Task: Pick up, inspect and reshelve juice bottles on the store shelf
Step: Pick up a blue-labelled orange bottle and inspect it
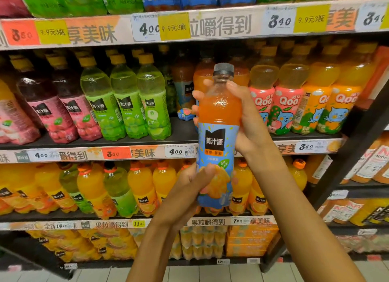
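Note:
I hold an orange juice bottle (219, 138) upright in front of the shelves; it has a grey cap and a blue label facing me. My right hand (246, 117) grips its upper part, fingers wrapped round the neck and shoulder. My left hand (195, 182) holds the lower part of the label, thumb across the front. Behind the bottle, the middle shelf (183, 132) has a dark gap with similar blue-labelled bottles (185, 88) further back.
Green bottles (126, 100) and pink-labelled dark bottles (61, 104) stand left of the gap, Qoo bottles (284, 100) to its right. Orange bottles (143, 187) fill the shelf below. A dark diagonal shelf frame (347, 155) runs at the right. Tiled floor (210, 273) lies beneath.

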Motion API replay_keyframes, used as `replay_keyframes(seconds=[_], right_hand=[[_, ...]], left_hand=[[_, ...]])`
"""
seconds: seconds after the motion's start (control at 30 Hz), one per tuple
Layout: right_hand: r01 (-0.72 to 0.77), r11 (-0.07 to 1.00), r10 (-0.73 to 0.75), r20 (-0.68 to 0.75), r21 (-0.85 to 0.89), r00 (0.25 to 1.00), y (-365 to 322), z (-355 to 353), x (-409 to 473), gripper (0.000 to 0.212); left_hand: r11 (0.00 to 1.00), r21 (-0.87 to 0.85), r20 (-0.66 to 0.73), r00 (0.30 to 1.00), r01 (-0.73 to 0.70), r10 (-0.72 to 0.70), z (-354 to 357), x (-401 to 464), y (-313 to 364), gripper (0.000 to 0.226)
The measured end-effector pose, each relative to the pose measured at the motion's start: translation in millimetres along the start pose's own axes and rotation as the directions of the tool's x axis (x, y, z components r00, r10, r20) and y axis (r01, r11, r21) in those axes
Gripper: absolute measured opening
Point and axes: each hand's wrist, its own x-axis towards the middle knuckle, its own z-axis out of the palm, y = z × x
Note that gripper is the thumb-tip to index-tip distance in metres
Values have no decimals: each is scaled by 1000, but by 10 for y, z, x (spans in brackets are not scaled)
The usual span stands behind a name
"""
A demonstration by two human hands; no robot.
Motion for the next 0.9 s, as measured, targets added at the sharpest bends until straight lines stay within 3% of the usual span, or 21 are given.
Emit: replay_keyframes(seconds=[0.17, 0.37, 0.53, 0.63, 0.77, 0.9], right_hand=[[21, 998, -25, 68, 65, 997, -85, 92, 211, 31], [193, 941, -178, 78, -277, 981, 36, 145, 313, 34], [363, 852, -370, 56, -378, 927, 95, 267, 421, 47], [405, 820, -425, 43, -404, 904, 155, 323, 525, 53], [459, 754, -485, 72, -470, 872, 273, 368, 691, 55], [437, 733, -471, 75, -522, 879, 390, 406, 848, 62]], left_hand=[[993, 58, -182, 977, -104, 113, 79, 47, 0, 34], [967, 228, -291, 939, -117, 183, -4, 166, -46, 30], [924, 333, -348, 886, -188, 306, -191, 366, -69, 40], [849, 510, -399, 836, -139, 377, -325, 477, -53, 58], [711, 700, -413, 772, -70, 483, -429, 606, -60, 62], [660, 752, -445, 745, 10, 496, -495, 735, -132, 81]])
